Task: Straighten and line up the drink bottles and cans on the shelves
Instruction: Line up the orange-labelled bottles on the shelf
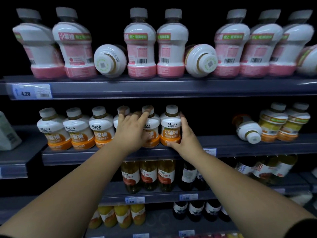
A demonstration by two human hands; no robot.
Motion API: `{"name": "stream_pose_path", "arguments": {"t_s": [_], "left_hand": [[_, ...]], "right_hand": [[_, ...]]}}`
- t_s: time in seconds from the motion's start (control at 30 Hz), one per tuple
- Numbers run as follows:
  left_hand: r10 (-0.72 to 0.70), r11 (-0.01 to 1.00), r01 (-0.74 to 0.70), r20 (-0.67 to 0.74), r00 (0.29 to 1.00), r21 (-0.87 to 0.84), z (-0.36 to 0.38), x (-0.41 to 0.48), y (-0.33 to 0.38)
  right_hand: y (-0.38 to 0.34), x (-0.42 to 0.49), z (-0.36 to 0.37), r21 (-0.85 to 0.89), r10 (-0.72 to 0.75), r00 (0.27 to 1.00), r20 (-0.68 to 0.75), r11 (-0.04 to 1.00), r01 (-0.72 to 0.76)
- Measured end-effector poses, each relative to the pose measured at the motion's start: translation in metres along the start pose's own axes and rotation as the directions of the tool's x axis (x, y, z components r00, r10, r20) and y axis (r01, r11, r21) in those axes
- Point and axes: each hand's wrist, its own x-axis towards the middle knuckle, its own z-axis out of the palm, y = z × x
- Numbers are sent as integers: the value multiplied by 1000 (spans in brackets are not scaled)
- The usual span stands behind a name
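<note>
The orange bottle (170, 125) at the right end of its row stands upright at the front edge of the middle shelf (240, 146). The right hand (184, 134) wraps it from the right side, with the fingers curled round its far side and the thumb pressed at its base. Just to its left, the left hand (132, 128) lies over the next two bottles (151, 121) with the fingers spread and fairly straight, the fingertips up near their caps; it is not closed round either one. Three more matching bottles (77, 129) stand upright to the left, close together in one line.

Well to the right on the same shelf, past a gap, a tipped bottle (248, 130) lies on its side with its cap towards the front. It rests against two upright yellow bottles (283, 121).

On the top shelf (171, 87) stand pink bottles (139, 43), most of them upright. Two fallen pink bottles (109, 60) lie on their sides between them with their caps facing out, and another at the far right edge is only partly seen. A price tag (29, 91) sits on that shelf's front rail at the left.

Below the arms, lower shelves carry amber juice bottles (148, 174), dark bottles (187, 174) and, lower down, orange juice bottles (120, 215).
</note>
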Motion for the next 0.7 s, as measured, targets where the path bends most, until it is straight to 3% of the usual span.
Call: {"name": "stream_pose_path", "arguments": {"t_s": [0.1, 0.27, 0.43, 0.57, 0.7], "left_hand": [[26, 1000, -27, -65, 998, -3, -2, -1, 10], [199, 980, -199, -150, 968, 20, -7, 17, 58], [227, 974, -228, -108, 968, 5, 3, 42, 105], [263, 962, -258, -52, 963, 88, 20, 47, 129], [305, 948, -296, -74, 949, 119, 28, 45, 138]], "right_hand": [[4, -1, -7, -23, -33, 999, 16, 999, 34], [21, -9, -51, -131, -13, 1000, -24, 991, 10], [61, -26, -131, -452, -142, 927, -347, 891, -32], [99, -40, -173, -502, 43, 896, -442, 816, -287], [118, -40, -175, -412, 129, 910, -394, 860, -300]]}}
